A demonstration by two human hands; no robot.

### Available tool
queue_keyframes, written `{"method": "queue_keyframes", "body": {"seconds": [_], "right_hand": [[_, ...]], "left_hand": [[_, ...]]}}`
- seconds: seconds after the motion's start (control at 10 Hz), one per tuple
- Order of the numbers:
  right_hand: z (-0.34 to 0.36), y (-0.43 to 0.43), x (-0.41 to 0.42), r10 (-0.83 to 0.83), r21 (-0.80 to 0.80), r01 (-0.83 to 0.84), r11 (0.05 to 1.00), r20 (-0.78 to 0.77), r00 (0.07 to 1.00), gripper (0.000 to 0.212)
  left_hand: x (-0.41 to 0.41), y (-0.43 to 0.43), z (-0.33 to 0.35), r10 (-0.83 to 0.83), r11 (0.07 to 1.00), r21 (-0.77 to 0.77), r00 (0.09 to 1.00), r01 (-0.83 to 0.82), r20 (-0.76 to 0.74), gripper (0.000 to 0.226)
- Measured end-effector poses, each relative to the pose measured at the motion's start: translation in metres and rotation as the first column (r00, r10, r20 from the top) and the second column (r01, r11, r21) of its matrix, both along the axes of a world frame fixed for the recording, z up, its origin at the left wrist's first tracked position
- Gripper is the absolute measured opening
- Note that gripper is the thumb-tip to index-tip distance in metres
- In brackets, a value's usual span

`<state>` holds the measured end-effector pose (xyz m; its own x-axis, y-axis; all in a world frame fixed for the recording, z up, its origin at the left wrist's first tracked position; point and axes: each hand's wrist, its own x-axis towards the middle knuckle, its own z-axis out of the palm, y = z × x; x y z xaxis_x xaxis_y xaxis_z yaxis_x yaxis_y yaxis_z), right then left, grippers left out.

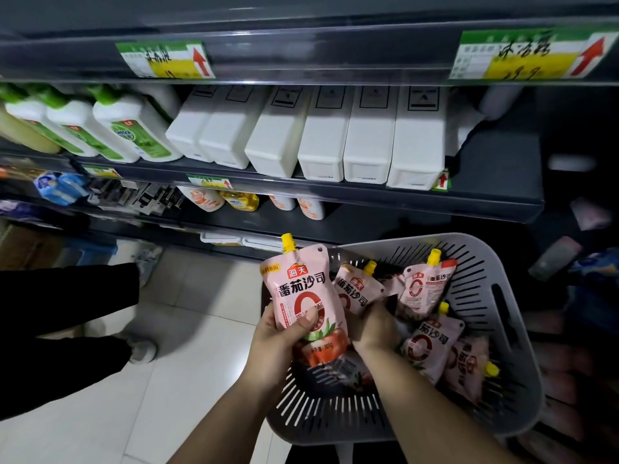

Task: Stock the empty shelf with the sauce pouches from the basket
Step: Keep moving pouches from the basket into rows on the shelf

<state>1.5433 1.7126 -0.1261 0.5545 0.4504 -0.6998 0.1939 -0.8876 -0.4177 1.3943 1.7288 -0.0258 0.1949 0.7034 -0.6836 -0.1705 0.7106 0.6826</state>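
Two sauce pouches up at once. Of these, first pouch (303, 293) upright over the left rim of the basket (418, 241), yellow spout on top, print facing the camera, clamped in the left hand (281, 339): thumb flat across the front, remaining fingers wrapped behind and out of sight. Just beside it, second pouch (355, 288), tilted, bottom end inside the basket, taken by the right hand (376, 329) with fingers curled round its lower edge; fingertips hidden, so grip judged from the lifted tilt only. At least three loose pouches (425, 289) along the basket's far and right walls, one lying flat near the right rim.

Probably the pick-up step, early in the job. To do well: hold each pouch by the full lower body, not by the spout or thin top seam; squeeze lightly, enough against slipping, not enough to bulge the soft sides. Lift the second straight up, clear of the slotted wall, before swinging away. Carry both spout-up, labels forward, ready for standing in a row. Aim perhaps for the bare dark shelf board (385, 226) beyond the basket's far rim, right of the orange-and-white bottles (311, 207); target shelf not certain from this view. Set bases down flat, side by side, from the back of the board forward.
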Motion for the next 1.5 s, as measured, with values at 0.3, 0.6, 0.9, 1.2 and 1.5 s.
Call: {"method": "queue_keyframes", "body": {"seconds": [0.3,0.6,0.9,1.2,1.5], "right_hand": [[0.007,0.003,-0.026,-0.15,0.036,0.148,0.988,0.081,0.985,0.048],[-0.015,0.006,-0.028,-0.393,0.021,0.435,0.9,-0.391,0.832,0.056],[0.01,-0.011,0.0,-0.528,0.009,0.664,0.747,-0.599,0.602,0.022],[0.071,-0.024,0.043,-0.364,-0.07,0.616,0.785,-0.856,0.367,0.026],[0.133,-0.038,0.051,-0.143,0.216,0.693,0.688,-0.896,0.421,0.054]], "left_hand": [[-0.001,0.001,0.001,0.022,0.999,0.047,1.0,-0.022,-0.001,0.043],[-0.004,0.0,0.001,0.001,0.998,0.057,1.0,-0.001,0.01,0.048],[-0.005,0.006,0.01,-0.03,0.998,0.05,0.999,0.029,0.019,0.052],[0.005,0.026,0.045,-0.121,0.989,0.094,0.992,0.117,0.037,0.044],[-0.01,0.044,0.083,-0.277,0.952,0.148,0.959,0.266,0.058,0.051]]}}
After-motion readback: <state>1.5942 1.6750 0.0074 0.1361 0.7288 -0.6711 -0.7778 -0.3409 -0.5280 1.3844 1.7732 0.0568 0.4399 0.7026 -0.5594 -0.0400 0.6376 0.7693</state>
